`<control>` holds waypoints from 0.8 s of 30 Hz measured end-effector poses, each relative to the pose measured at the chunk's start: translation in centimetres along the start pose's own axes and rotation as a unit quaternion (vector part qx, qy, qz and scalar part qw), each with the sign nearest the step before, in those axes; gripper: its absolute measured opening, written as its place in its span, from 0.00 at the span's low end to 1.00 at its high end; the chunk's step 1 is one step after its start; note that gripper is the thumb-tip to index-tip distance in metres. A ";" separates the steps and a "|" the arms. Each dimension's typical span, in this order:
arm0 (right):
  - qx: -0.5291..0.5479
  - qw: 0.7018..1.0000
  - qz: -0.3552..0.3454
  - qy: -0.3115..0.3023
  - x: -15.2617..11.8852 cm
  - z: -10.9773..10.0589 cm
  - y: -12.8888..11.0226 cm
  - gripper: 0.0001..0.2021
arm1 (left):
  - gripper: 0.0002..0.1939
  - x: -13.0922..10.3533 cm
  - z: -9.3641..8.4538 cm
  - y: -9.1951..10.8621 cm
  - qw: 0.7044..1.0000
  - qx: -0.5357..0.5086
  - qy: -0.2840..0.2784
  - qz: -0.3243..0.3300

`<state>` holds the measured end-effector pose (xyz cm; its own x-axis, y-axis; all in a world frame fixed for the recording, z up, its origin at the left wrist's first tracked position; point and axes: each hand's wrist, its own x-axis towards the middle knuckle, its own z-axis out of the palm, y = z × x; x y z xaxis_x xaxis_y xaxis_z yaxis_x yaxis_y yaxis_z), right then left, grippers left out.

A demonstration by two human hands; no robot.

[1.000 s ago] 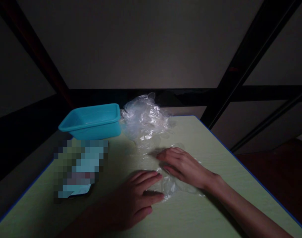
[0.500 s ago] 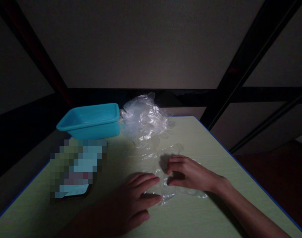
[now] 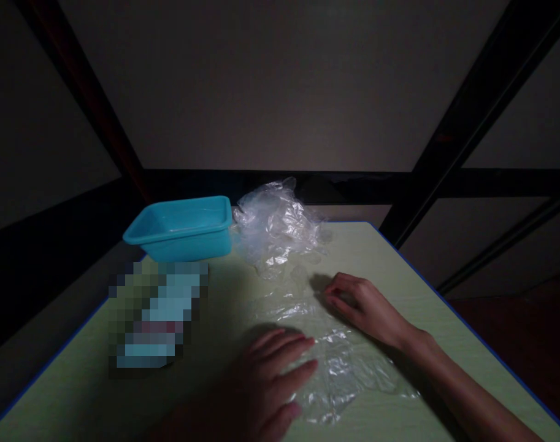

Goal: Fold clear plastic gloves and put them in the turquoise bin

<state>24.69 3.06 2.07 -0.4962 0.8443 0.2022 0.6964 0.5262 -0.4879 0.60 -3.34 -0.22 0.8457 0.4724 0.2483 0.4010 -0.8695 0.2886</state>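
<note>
In the head view, what looks like a phone [image 3: 169, 319], its face blurred out, lies beside the left edge of the desk [image 3: 390, 264]. Beyond it a blue tub [image 3: 187, 245] stands at the far left corner. The left hand [image 3: 275, 374] is palm down with its fingers spread wide over the left side of a flat, clear plastic piece [image 3: 339, 368]; whether it presses on the plastic cannot be told. A crumpled heap of clear plastic [image 3: 280, 227] sits against the far edge, just right of the tub.

The flat piece lies in the middle of the desk, toward the near edge, and reaches farther that way than half a second ago. The right hand [image 3: 365, 307] has moved off its middle toward the far edge, and its fingers, parted then, are now curled narrowly together; I cannot tell whether they grip any plastic. More of the piece shows as a result, creased but spread out, so it seems to be lying flatter, with the left hand probably steadying it.
</note>
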 end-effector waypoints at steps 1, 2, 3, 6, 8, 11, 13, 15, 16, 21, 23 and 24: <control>0.008 1.000 0.019 0.012 0.4 0.1 0.0 0.06 | 0.22 -0.1 0.0 -0.4 0.999 -0.001 0.026 -0.036; 0.016 0.999 0.032 0.023 1.0 0.3 0.1 0.05 | 0.22 -0.1 0.1 -0.8 0.996 0.003 0.050 -0.074; 0.025 0.999 0.038 0.029 1.6 0.4 0.2 0.06 | 0.22 -0.1 0.1 -1.3 0.992 0.011 0.066 -0.107; 0.061 0.997 0.037 0.028 4.0 1.1 0.7 0.15 | 0.21 0.1 0.5 -2.4 0.985 0.040 0.073 -0.150; 0.071 0.996 0.043 0.018 5.4 1.6 1.2 0.19 | 0.22 0.3 0.9 -2.8 0.985 0.057 0.059 -0.154; 0.054 0.996 0.076 -0.009 6.9 2.5 1.9 0.23 | 0.27 0.4 1.2 -2.8 0.984 0.074 0.022 -0.159; 0.040 0.995 0.093 -0.012 7.5 3.0 2.5 0.22 | 0.30 0.5 1.2 -2.7 0.983 0.080 -0.003 -0.165; 0.025 0.994 0.106 -0.004 7.7 3.3 3.2 0.17 | 0.30 0.4 1.2 -2.7 0.982 0.080 -0.016 -0.169; 0.018 0.993 0.113 0.002 7.8 3.4 3.6 0.15 | 0.30 0.4 1.2 -2.7 0.982 0.079 -0.017 -0.170; -0.018 0.990 0.127 0.053 7.4 2.9 3.7 0.05 | 0.30 0.3 1.2 -2.7 0.982 0.073 -0.007 -0.172; -0.026 0.993 0.096 0.065 6.6 2.6 2.2 0.05 | 0.31 0.3 1.2 -2.7 0.982 0.069 -0.014 -0.173; -0.025 0.996 0.068 0.059 6.1 2.6 1.3 0.07 | 0.31 0.3 1.1 -2.7 0.982 0.068 -0.018 -0.174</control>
<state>21.22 8.58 0.49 -0.3328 0.9128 0.2366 0.7799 0.4075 -0.4751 0.22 -1.02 -1.96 0.6595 0.7415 0.1232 0.7095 -0.6682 0.2236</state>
